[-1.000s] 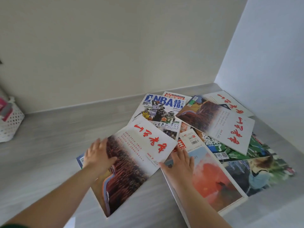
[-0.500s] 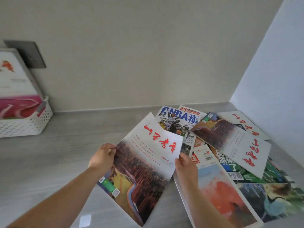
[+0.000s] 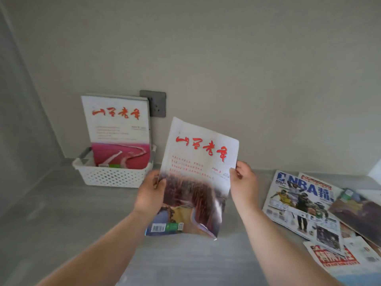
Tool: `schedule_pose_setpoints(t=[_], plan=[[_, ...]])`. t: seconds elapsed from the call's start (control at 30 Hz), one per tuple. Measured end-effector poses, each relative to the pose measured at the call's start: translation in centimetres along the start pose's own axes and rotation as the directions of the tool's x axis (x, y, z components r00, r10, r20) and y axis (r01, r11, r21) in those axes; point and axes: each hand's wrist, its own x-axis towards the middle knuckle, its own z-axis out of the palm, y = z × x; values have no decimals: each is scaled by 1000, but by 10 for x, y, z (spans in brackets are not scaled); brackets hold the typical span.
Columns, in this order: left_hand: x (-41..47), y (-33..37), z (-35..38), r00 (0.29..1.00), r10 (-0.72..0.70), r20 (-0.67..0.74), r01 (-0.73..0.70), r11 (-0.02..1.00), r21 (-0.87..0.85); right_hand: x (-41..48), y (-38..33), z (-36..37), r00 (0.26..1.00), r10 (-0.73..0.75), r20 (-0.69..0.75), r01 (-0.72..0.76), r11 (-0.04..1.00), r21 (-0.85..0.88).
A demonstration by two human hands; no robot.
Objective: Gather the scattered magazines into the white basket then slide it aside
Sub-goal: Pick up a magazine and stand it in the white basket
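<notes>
both hands point(image 3: 151, 195) point(image 3: 244, 182) grasp the magazine point(image 3: 198, 174) by its edges; it is floppy and may catch the basket point(image 3: 111, 176) rim.

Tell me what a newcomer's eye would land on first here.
First, the magazine with red lettering, held up in the middle, with the left hand gripping its left edge and the right hand pinching its right edge. Next, the white basket at the back left, a pink-covered magazine standing upright in it. On the right, an NBA magazine lies among others scattered on the grey surface.
</notes>
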Motion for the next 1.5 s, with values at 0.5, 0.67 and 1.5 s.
schedule_pose_setpoints(t=[0.5, 0.67, 1.5], plan=[[186, -20, -154, 924, 175, -339, -150, 984, 98, 31, -150, 157, 966, -250, 64, 245, 966, 85], [221, -47, -170, 931, 114, -346, -69, 988, 140, 46, -159, 200, 957, -260, 127, 260, 966, 20], [269, -124, -155, 967, -31, -252, 60, 992, 107, 75, -95, 279, 985, -56, 164, 58, 998, -7]])
